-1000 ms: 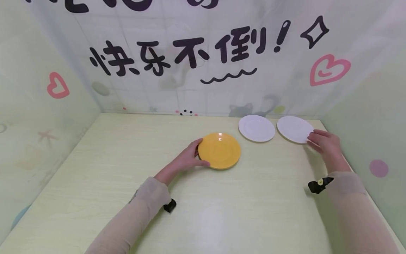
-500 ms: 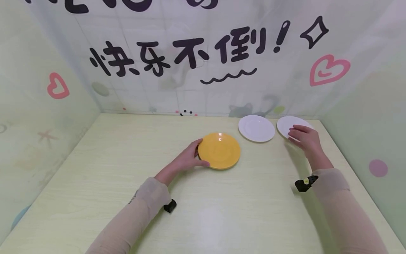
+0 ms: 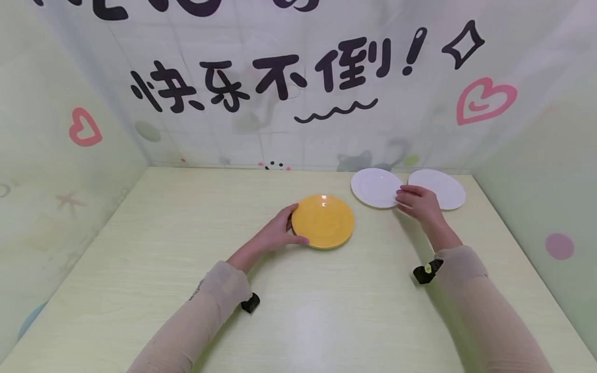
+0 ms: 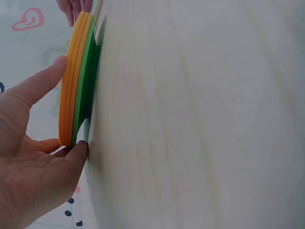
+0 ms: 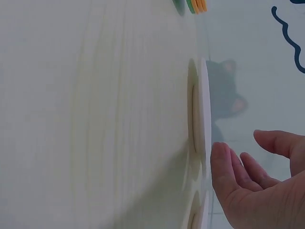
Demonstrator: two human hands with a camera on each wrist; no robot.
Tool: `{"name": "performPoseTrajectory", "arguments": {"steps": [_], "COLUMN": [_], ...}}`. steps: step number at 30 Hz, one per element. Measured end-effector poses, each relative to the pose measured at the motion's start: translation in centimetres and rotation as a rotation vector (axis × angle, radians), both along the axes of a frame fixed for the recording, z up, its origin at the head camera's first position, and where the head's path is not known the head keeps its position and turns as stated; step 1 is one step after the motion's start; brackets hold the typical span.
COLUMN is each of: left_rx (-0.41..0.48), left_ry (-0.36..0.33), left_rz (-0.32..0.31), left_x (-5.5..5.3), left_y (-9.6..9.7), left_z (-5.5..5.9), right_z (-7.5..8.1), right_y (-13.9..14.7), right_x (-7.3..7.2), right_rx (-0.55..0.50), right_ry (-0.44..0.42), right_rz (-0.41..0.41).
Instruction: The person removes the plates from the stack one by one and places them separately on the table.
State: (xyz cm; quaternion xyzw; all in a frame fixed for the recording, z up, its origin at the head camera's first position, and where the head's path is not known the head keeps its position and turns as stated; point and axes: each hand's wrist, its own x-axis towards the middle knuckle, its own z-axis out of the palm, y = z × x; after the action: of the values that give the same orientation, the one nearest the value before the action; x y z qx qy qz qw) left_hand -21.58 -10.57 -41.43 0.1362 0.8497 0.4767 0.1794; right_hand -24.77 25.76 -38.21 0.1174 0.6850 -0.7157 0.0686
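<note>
A stack of yellow plates [image 3: 323,221] with a green plate [image 4: 85,81] at its bottom stands near the middle of the table. My left hand [image 3: 276,232] grips the stack's left edge, its digits spread around the rim. Two white plates lie at the back right: the left white plate [image 3: 375,187] and the right white plate [image 3: 445,189]. My right hand [image 3: 421,207] hovers at the left white plate's right edge, partly covering the other plate. Its fingers are loosely bent with nothing between them; in the right wrist view the fingertips [image 5: 221,150] are close beside the rim.
A pale wooden table [image 3: 298,311] carries the plates. Behind it hangs a printed backdrop [image 3: 261,134] with black characters, close to the white plates. Printed side panels [image 3: 536,207] border the table.
My right hand has moved left, from the right edge of the right white plate across to the left white plate. The left hand and the stacked plates stay in place.
</note>
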Motion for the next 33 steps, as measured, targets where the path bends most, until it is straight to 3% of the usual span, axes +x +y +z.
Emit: {"name": "performPoseTrajectory", "arguments": {"steps": [21, 33], "left_rx": [-0.003, -0.003], "left_ry": [-0.004, 0.0], "left_rz": [0.001, -0.002], "left_x": [-0.1, -0.1], "left_y": [0.2, 0.2], "left_z": [0.0, 0.0], "right_z": [-0.9, -1.0], "right_y": [-5.4, -7.3], "right_x": [0.5, 0.7], "right_rx": [0.108, 0.208], "right_ry": [0.049, 0.003], "right_rz": [0.179, 0.304]}}
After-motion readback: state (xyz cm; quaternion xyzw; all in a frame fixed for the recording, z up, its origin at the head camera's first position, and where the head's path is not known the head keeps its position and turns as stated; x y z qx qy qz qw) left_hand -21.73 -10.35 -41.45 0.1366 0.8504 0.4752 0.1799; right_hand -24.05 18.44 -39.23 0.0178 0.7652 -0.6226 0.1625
